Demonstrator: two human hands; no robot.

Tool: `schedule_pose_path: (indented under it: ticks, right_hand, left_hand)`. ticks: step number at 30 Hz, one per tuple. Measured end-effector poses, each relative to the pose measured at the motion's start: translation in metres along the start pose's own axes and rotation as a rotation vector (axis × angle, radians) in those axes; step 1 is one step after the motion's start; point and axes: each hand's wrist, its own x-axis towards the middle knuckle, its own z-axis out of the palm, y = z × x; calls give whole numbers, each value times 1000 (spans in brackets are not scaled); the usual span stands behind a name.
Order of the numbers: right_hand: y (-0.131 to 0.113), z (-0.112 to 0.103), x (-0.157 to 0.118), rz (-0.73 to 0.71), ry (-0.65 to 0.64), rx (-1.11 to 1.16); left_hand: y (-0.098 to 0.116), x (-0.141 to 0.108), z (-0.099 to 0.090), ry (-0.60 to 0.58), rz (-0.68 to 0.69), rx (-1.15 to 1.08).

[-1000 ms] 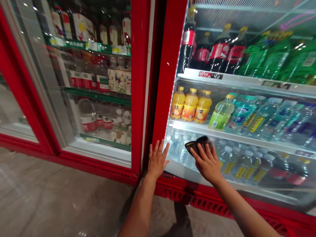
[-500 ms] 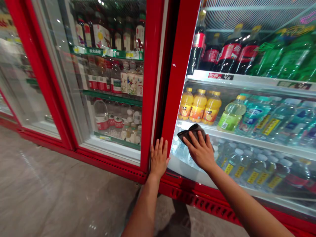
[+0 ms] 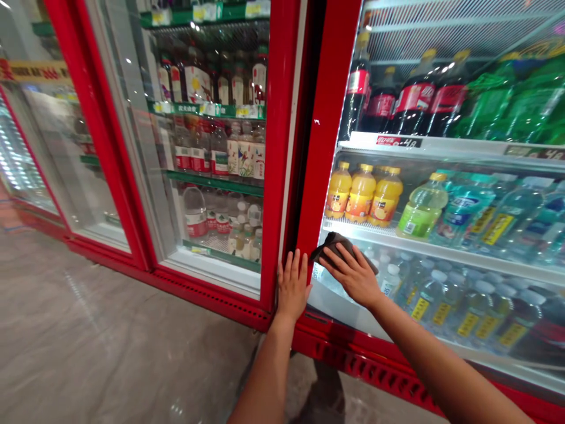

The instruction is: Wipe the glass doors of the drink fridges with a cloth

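My right hand [image 3: 351, 274] presses a dark grey cloth [image 3: 333, 240] flat against the glass door of the right-hand drinks fridge, near its lower left corner. The fingers lie spread over the cloth, whose folded edge sticks out past the fingertips and reaches the red door frame [image 3: 331, 88]. My left hand [image 3: 292, 288] rests flat beside it, fingers stretched upward, at the lower part of the red frame where the two fridges meet. It holds nothing. Part of the cloth is hidden beneath my right hand.
Behind the glass stand orange juice bottles [image 3: 361, 191], cola bottles [image 3: 414, 97] and several water bottles [image 3: 428, 294]. To the left is another red-framed fridge with drinks on green-edged shelves [image 3: 220, 184]. A grey floor [image 3: 132, 353] runs along the red bases.
My right hand and the cloth have slid left and a little down the glass to the door frame. My left hand stays at the frame. The view has turned slightly left.
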Motion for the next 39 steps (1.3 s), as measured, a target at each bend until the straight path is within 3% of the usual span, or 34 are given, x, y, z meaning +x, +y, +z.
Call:
schedule_pose_path:
  ticks: [9, 13, 16, 21, 31, 35, 39]
  right_hand:
    - [56, -27, 133, 5, 132, -34]
    - [62, -32, 160, 58, 180, -37]
    - [51, -26, 145, 9, 155, -32]
    - [19, -7, 92, -104, 42, 17]
    - [-56, 41, 9, -141, -22, 136]
    - [-57, 41, 2, -244, -15, 165]
    - [-42, 24, 12, -5, -38, 108]
  left_hand:
    - [0, 18, -9, 91, -67, 33]
    - [1, 24, -9, 103, -81, 38]
    - [1, 21, -7, 101, -87, 33]
    - [-5, 1, -3, 23, -95, 26]
    - [-19, -43, -1, -85, -119, 53]
    - [-17, -46, -2, -95, -112, 40]
    - [-12, -40, 0, -95, -122, 20]
